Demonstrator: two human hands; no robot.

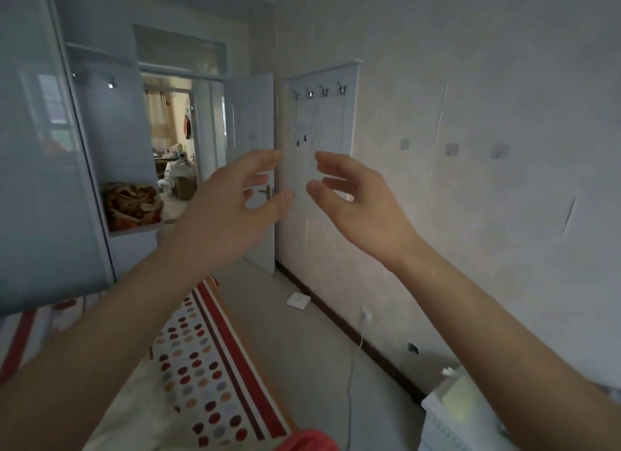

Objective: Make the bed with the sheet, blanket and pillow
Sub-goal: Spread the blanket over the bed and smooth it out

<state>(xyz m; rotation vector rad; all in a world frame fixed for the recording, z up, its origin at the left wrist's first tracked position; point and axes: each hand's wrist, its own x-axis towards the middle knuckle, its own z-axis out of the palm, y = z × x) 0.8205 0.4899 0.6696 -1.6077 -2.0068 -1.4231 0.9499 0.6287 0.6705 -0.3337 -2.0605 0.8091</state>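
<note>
In the head view, both arms are lifted out in front at about chest height. The left hand [232, 198] and the right hand [356, 198] face each other, close but not touching. The fingers of both are loosely spread and slightly bent, and neither hand has hold of anything.

Below the left forearm lies the bed [134, 403]. A spotted sheet [198, 360] with a red-striped border is already on it and looks flat along the side nearest the floor. The rest of the bed is cut off or hidden by the arm, so I cannot judge how well the sheet is tucked elsewhere.

A patterned bundle [132, 205] in orange and brown sits on an open shelf of the wardrobe [43, 181], well apart from the bed. It is probably the blanket, though it is too blurred to be sure. No pillow can be made out. A red shape [309, 442] at the bottom edge is too cropped to name.

By my reading the sheet step is largely done, while the blanket and pillow have yet to be fetched and laid. With both hands free and facing the shelf side of the room, the blanket seems the likely next errand.
</note>
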